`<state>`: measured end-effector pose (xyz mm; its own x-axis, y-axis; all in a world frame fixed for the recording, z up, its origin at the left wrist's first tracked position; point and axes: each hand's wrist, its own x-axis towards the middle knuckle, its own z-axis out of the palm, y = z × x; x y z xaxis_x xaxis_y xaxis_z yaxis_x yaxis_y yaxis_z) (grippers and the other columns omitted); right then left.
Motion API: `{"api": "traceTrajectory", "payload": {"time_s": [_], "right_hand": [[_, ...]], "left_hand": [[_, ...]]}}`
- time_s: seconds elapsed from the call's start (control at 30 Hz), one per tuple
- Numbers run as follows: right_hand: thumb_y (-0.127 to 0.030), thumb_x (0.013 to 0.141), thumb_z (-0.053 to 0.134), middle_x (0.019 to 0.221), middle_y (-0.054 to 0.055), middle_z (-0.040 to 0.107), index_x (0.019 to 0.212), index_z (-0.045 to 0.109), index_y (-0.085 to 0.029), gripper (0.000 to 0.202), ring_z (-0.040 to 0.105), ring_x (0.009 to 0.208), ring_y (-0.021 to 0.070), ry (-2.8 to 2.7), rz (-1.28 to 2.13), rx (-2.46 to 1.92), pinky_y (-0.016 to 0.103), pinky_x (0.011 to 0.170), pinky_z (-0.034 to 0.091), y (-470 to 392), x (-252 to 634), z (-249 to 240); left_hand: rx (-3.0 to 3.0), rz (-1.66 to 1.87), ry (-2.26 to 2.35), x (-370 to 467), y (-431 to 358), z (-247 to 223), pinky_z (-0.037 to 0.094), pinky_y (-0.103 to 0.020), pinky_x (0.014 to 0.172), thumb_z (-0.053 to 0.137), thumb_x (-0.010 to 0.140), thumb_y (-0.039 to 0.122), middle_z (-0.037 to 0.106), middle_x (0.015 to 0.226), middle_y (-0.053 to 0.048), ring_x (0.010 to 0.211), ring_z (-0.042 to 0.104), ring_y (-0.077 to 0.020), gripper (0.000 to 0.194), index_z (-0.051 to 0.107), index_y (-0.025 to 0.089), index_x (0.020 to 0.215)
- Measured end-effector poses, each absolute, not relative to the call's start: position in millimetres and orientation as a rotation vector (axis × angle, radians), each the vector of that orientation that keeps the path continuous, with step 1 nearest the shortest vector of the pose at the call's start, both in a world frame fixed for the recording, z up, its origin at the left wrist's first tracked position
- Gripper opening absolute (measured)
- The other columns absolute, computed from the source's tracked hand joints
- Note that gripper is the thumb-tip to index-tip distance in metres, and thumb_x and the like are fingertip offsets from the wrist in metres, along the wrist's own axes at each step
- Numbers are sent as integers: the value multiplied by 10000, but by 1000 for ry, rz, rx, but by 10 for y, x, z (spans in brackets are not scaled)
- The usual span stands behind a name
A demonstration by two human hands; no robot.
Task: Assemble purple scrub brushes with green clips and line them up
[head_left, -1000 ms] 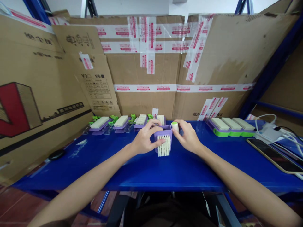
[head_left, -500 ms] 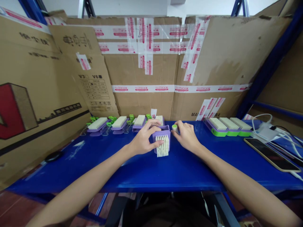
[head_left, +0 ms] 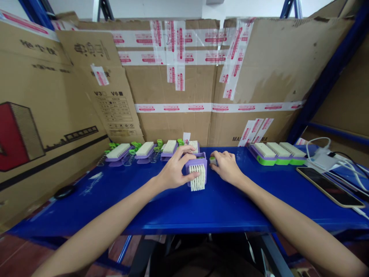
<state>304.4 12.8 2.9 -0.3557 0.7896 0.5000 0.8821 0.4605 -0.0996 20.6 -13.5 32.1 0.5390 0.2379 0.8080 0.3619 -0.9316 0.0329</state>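
Observation:
In the middle of the blue table, my left hand (head_left: 175, 169) is closed on a purple brush (head_left: 197, 177), its thumb against the cream bristles and its fingers over the top. The brush stands on its side, bristles facing me. To the right of it, my right hand (head_left: 226, 167) grips a small pale cylinder with a green end (head_left: 212, 160); most of it is hidden by the fingers, and I cannot tell its kind. A small gap separates this cylinder from the brush. Just behind my left fingers lies another brush with cream bristles (head_left: 193, 146), partly covered.
Several purple brushes with green parts, one of them a brush (head_left: 144, 150), line the back left. A purple-and-green set of three brushes (head_left: 278, 154) sits at the right, near a phone (head_left: 330, 186) and white cables (head_left: 350, 167). Cardboard panels (head_left: 173, 123) wall the table's back.
My right hand has tilted the pale cylinder, so its green end faces me less and its side shows more. My left hand and the brush keep their place.

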Motion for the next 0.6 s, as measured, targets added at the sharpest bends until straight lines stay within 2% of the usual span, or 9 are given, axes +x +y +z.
{"api": "traceTrajectory", "payload": {"time_s": [0.33, 0.6], "right_hand": [[-287, 1030, 695, 1248, 122, 815, 1218, 614, -244, 209, 643, 1146, 379, -2214, -210, -1392, 449, 909, 364, 91, 3034, 87], [-272, 1023, 667, 1237, 123, 813, 1209, 605, -249, 198, 650, 1125, 370, -2197, -218, -1379, 439, 896, 365, 85, 3018, 83]], "left_hand": [[-2621, -1354, -485, 214, -135, 322, 589, -620, 1170, 782, 1058, 496, 560, 1482, -197, 1404, 624, -366, 453, 621, 226, 1384], [-2626, -1352, -498, 205, -120, 307, 580, -644, 1169, 805, 1037, 486, 569, 1497, -189, 1394, 633, -374, 460, 627, 242, 1384]]}}
